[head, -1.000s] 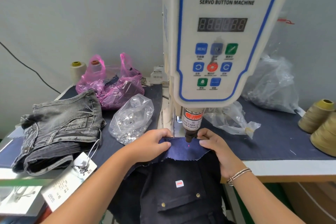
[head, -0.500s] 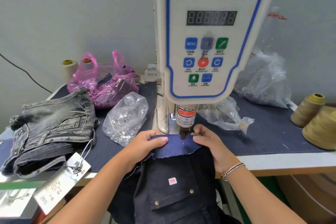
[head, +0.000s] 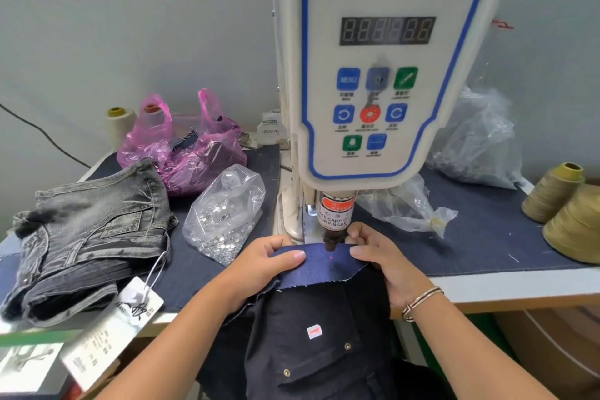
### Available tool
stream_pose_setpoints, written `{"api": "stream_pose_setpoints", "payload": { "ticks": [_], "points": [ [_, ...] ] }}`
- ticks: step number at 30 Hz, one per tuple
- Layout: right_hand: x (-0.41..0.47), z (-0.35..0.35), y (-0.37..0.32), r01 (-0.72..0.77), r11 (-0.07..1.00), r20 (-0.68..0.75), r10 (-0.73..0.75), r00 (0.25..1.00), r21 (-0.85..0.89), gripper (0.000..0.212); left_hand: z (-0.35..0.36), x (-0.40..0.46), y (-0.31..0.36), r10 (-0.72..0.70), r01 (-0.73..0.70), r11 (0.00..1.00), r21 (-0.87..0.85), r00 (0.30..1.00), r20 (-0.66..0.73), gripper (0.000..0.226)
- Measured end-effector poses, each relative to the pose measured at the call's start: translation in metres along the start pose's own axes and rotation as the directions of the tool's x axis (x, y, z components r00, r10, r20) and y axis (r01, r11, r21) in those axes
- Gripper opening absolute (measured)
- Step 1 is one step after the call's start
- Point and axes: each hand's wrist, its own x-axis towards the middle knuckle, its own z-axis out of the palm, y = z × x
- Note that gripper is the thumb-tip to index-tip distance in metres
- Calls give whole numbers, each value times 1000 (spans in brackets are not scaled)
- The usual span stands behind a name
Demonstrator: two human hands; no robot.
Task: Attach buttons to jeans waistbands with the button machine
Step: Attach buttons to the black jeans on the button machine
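Observation:
A white servo button machine (head: 383, 68) stands in front of me, its dark punch head (head: 331, 237) pointing down. Under the punch lies the blue inner waistband (head: 324, 265) of dark jeans (head: 311, 344), with a red laser dot on the cloth. My left hand (head: 263, 265) pinches the waistband on the left of the punch. My right hand (head: 380, 256) pinches it on the right, fingers close beside the punch. A clear bag of silver buttons (head: 224, 214) sits left of the machine.
Folded grey jeans (head: 84, 237) with a paper hang tag (head: 113, 328) lie at the left. A pink plastic bag (head: 185, 149) and thread cones (head: 120, 127) stand behind. Clear bags (head: 474, 143) and olive thread cones (head: 565, 204) sit at the right on the denim-covered table (head: 480, 237).
My view has shifted slightly. Both hands keep their hold on the waistband under the punch, and the cloth stays in nearly the same place.

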Motion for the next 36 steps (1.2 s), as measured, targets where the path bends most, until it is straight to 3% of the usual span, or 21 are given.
{"api": "stream_pose_setpoints", "payload": {
  "ticks": [36],
  "points": [
    [-3,1,-1,12,996,-51,-16,999,-85,15,3,-4,6,-15,16,998,-62,1000,22,27]
  ]
}}
